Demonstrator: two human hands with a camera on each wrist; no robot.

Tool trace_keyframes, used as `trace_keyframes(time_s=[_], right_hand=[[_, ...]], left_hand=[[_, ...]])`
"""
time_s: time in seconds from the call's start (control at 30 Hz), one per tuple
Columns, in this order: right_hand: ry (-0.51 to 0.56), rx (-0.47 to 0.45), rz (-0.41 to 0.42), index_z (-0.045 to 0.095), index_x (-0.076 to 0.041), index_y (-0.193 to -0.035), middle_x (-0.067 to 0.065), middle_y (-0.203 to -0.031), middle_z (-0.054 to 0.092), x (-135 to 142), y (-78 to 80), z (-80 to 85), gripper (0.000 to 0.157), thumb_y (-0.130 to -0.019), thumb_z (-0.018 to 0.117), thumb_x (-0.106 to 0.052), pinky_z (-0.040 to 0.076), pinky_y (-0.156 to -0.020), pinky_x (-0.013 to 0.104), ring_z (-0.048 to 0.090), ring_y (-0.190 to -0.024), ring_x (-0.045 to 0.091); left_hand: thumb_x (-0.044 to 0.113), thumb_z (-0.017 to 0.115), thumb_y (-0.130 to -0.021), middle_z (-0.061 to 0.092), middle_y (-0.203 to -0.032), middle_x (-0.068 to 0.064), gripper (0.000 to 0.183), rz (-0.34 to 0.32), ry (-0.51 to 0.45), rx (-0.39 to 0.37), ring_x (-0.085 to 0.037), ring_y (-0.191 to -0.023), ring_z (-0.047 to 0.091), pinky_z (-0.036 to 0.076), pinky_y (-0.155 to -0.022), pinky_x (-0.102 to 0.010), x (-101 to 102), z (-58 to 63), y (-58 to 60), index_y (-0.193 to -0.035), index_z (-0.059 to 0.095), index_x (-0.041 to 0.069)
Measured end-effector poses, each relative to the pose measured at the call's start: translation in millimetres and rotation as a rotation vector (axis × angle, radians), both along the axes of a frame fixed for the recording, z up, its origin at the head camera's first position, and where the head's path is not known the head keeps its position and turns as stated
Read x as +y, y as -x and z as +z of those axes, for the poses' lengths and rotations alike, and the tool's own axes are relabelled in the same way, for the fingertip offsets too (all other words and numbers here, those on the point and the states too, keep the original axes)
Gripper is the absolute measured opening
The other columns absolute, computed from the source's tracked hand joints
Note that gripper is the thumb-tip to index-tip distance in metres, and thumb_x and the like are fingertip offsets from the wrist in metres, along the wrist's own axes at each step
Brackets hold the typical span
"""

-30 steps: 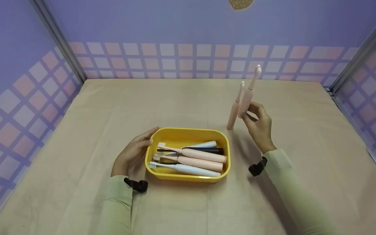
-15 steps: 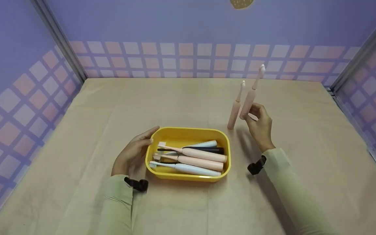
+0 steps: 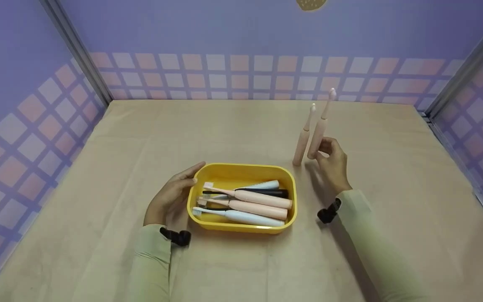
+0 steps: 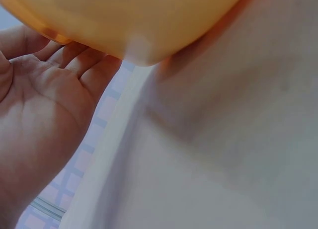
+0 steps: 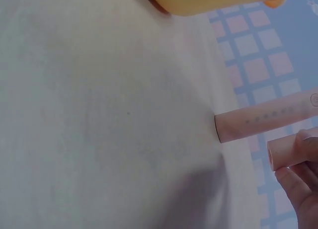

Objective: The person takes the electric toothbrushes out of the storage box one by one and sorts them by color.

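Observation:
My right hand (image 3: 333, 164) pinches a pink electric toothbrush (image 3: 318, 133) near the bottom of its handle, head up and slightly tilted. In the right wrist view its base (image 5: 280, 155) is off the table. Just left of it, a second pink electric toothbrush (image 3: 301, 147) stands upright by itself. A yellow plastic box (image 3: 241, 229) lies in the middle; my left hand (image 3: 167, 199) grips its left side, thumb at the rim, fingers along the outer wall. Inside lie several electric toothbrushes: pink ones (image 3: 262, 198), white ones (image 3: 252, 218) and black ones (image 3: 273, 193), partly covered by others.
A beige cloth (image 3: 183, 134) covers the table. Purple walls (image 3: 250, 29) with pink and white squares enclose it at the back and both sides, with grey metal posts (image 3: 78, 54) at the corners.
My right hand first shifted slightly right with the pink electric toothbrush, then lowered it and brought it back toward the standing one. My left hand and the yellow box stay put.

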State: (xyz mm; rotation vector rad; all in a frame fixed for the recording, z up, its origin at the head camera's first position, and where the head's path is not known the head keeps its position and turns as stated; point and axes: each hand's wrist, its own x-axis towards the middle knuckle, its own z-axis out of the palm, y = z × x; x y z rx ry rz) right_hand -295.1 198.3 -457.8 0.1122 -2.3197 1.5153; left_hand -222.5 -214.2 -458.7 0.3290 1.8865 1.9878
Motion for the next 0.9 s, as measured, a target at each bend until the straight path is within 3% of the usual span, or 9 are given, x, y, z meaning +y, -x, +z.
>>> trace_keyframes(time_s=[0.4, 0.9], right_hand=[[-0.072, -0.107, 0.021, 0.050, 0.002, -0.121, 0.019, -0.116, 0.062, 4, 4.4, -10.0, 0.040, -0.086, 0.067, -0.001, 0.047, -0.101, 0.041, 0.060, -0.112, 0.031], [-0.084, -0.153, 0.052, 0.049, 0.002, -0.118, 0.020, -0.117, 0.059, 1, 6.0, -15.1, 0.034, -0.087, 0.063, 0.001, 0.045, -0.103, 0.042, 0.058, -0.113, 0.033]], left_hand=[[0.008, 0.040, -0.098, 0.027, -0.158, -0.011, 0.058, 0.030, -0.036, -0.068, -0.027, -0.141, 0.035, 0.043, -0.105, -0.025, 2, 1.5, -1.8, -0.154, 0.023, 0.013], [0.007, 0.039, -0.099, 0.027, -0.158, -0.009, 0.057, 0.048, -0.021, -0.053, -0.027, -0.142, 0.032, 0.041, -0.107, -0.025, 3, 2.9, -3.4, -0.153, 0.025, 0.011]])
